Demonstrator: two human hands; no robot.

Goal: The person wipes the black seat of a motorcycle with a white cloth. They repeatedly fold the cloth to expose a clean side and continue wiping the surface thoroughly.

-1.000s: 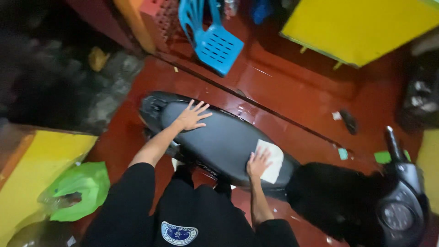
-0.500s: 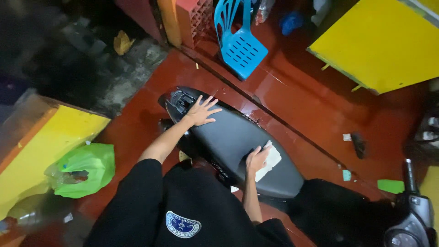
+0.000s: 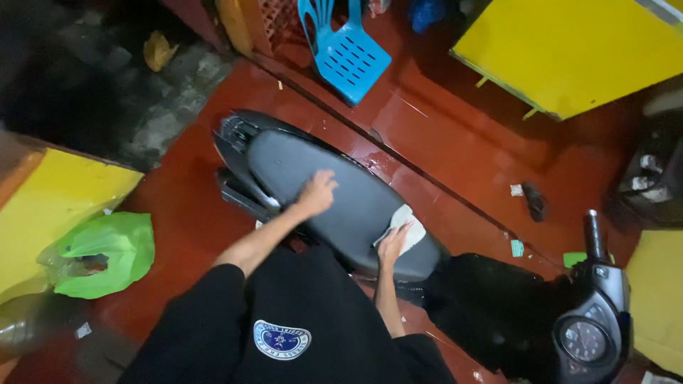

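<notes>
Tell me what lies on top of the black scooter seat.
On the seat: left hand flat, right hand pressing a white cloth. Seat surface beneath both is hidden.
</notes>
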